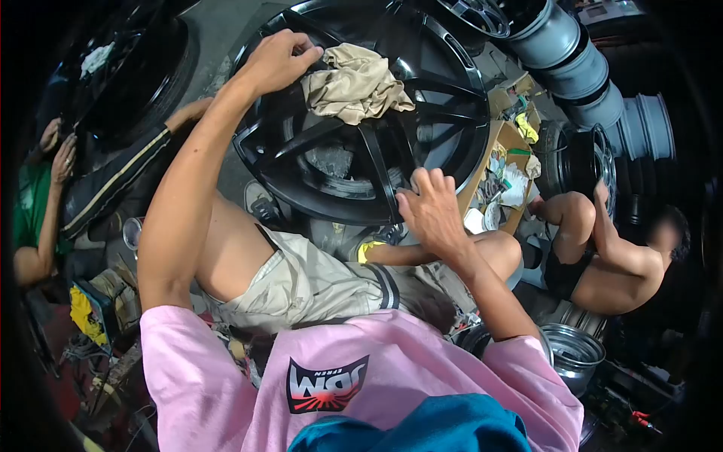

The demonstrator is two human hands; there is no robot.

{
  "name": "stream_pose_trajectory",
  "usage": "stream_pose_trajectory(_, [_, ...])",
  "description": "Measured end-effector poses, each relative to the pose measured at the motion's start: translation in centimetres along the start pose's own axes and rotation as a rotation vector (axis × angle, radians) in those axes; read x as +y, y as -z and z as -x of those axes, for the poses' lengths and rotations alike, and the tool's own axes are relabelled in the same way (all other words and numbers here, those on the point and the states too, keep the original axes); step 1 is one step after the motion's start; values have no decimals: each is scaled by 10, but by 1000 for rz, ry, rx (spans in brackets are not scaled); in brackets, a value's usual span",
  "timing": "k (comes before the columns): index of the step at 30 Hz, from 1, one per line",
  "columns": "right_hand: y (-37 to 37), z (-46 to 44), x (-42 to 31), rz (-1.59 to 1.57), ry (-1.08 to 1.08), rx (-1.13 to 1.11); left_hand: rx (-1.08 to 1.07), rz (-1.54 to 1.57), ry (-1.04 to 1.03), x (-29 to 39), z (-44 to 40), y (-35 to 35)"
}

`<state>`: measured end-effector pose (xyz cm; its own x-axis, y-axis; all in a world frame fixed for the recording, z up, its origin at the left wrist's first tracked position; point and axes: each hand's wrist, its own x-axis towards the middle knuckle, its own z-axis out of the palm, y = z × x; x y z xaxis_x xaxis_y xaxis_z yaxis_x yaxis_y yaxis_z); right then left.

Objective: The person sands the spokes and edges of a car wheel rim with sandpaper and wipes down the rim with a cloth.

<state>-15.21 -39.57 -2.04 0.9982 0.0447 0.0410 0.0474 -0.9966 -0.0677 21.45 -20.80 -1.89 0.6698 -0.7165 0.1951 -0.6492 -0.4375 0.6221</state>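
Note:
A large black alloy wheel (376, 162) with several spokes lies in front of my knees. On its hub rests a crumpled beige cloth (354, 83). My left hand (280, 62) is over the wheel's upper left part, beside the cloth, its fingers bent inward; whatever they grip, if anything, is hidden. Low on the right, my right hand (437, 211) has its fingers curled, their tips at the outer end of a spoke. Anything held in them is too hidden to name.
A cardboard box (508, 162) of small supplies stands right of the wheel. Silver wheel barrels (576, 68) are stacked at upper right. One person (614, 264) crouches at right by another wheel; a second person's hands (60, 151) are at left near a dark wheel (139, 90).

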Motion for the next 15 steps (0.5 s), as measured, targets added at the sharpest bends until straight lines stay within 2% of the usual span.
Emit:
stream_pose_trajectory(3, [13, 13, -3, -93, -85, 20, -58, 19, 63, 13, 9, 8])
stream_pose_trajectory(7, [30, 38, 5, -106, -117, 16, -39, 21, 7, 6, 11, 11])
stream_pose_trajectory(8, [26, 31, 5, -89, -64, 66, -42, 22, -2, 6, 7, 10])
stream_pose_trajectory(11, [-6, 7, -9, -63, -107, 69, -89, 5, -11, 8, -1, 4])
stream_pose_trajectory(13, [-2, 12, -20, -77, -133, 61, -167, 48, 50, 15, 1, 5])
stream_pose_trajectory(15, [15, 31, -29, -244, -205, 119, -128, 59, -2, 21, 8, 3])
